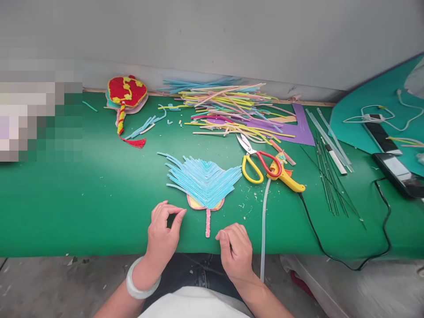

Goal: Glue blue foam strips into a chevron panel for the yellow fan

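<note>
Between my hands lies a fan (pixel 206 179) covered with pale blue pipe cleaners in a V pattern, their uneven ends sticking out at the left. Its pink-wrapped handle (pixel 208 224) points toward me, and a yellow base with a pink edge shows below the blue. My left hand (pixel 164 227), with a pale bangle on its wrist, is left of the handle, thumb and forefinger pinched with nothing visible between them. To the right of the handle, my right hand (pixel 236 249) is loosely curled closed, apart from the fan; no object shows in it.
Scissors (pixel 251 152) rest against a yellow hot glue gun (pixel 286 174), its cord trailing right. Behind are piled pipe cleaners (pixel 228 99) and a finished red fan (pixel 127 92). Green wires (pixel 327 181), glue sticks (pixel 331 137) and a phone (pixel 399 172) lie right.
</note>
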Motion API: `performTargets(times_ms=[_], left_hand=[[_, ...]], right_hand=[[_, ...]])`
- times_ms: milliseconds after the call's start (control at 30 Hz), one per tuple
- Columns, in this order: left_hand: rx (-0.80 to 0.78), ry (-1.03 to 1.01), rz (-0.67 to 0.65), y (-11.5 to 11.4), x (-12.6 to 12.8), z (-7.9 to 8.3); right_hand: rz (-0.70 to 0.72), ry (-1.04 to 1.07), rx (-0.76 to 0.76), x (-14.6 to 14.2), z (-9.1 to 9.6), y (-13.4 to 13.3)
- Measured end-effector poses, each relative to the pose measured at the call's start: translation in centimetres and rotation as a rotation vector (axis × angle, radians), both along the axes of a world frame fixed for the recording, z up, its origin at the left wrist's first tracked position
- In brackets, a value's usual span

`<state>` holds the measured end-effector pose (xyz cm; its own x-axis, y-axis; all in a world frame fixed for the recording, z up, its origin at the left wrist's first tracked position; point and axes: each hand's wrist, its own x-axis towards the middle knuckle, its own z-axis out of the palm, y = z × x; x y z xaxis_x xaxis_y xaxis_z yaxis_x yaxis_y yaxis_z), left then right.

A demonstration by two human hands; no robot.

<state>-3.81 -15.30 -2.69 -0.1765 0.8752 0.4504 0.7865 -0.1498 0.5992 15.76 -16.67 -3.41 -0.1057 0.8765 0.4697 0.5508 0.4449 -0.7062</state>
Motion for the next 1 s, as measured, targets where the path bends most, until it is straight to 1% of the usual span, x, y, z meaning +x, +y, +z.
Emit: performTargets(times_ms=[100, 167, 267, 367, 667, 1000], left_hand=[[0.045, 0.052, -0.136, 0.0, 0.3, 0.5], [0.052, 0.127, -0.221, 0.0, 0.7, 1.0], [0.023, 0.236, -0.316, -0.1, 1.6, 1.6], [-0.007, 0.295, -0.38, -0.2, 2.2, 1.7], [-0.057, 0.469, -0.409, -0.1, 2.5, 1.3], [-0.093, 0.51, -0.422, -0.1, 2.7, 1.1]], right_hand=[[-0.003, -0.066, -0.004, -0.2, 0.2, 0.1], [0.008, -0.11, 0.0, -0.3, 0.3, 0.2], [0.048, -0.16, 0.036, -0.4, 0.5, 0.3], [0.096, -0.181, 0.071, -0.3, 0.5, 0.3], [0.104, -0.18, 0.109, -0.2, 0.3, 0.3], [0.117, -0.165, 0.121, -0.2, 0.2, 0.4]])
